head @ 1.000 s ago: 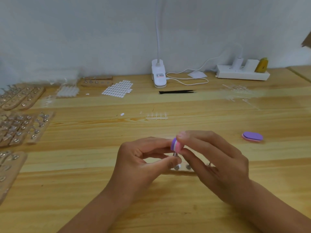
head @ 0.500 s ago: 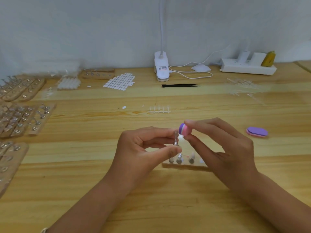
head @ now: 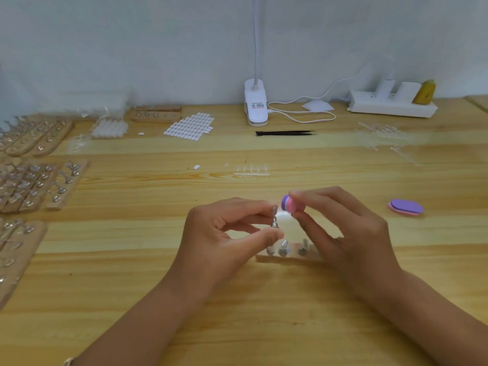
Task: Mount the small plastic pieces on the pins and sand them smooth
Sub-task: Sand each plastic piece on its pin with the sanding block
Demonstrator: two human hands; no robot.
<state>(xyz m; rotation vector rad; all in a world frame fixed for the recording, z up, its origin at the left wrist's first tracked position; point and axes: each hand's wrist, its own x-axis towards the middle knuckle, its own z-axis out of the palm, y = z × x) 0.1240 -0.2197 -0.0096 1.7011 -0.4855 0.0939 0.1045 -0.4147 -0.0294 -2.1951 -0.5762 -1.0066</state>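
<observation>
My left hand [head: 224, 233] pinches a small metal pin [head: 274, 219] upright between thumb and forefinger; a clear plastic piece [head: 283, 214] sits at its top. My right hand [head: 343, 233] grips a purple-and-pink sanding block [head: 289, 204] by its end, its tip just right of the pin's top and touching the clear piece. Below the hands lies a wooden pin holder [head: 287, 257] with three metal pins [head: 284, 248] standing in it, partly hidden by my right hand.
A second purple sanding block [head: 406, 207] lies to the right. A clear strip of pieces [head: 252, 172] lies ahead, black tweezers [head: 285, 133] and a white lamp clip [head: 255, 104] behind it. Loaded wooden holders [head: 34, 186] fill the left edge; a power strip [head: 390, 105] stands back right.
Both hands have lifted off the holder, uncovering its pins. The sanding block has slid from on top of the pin to its right side.
</observation>
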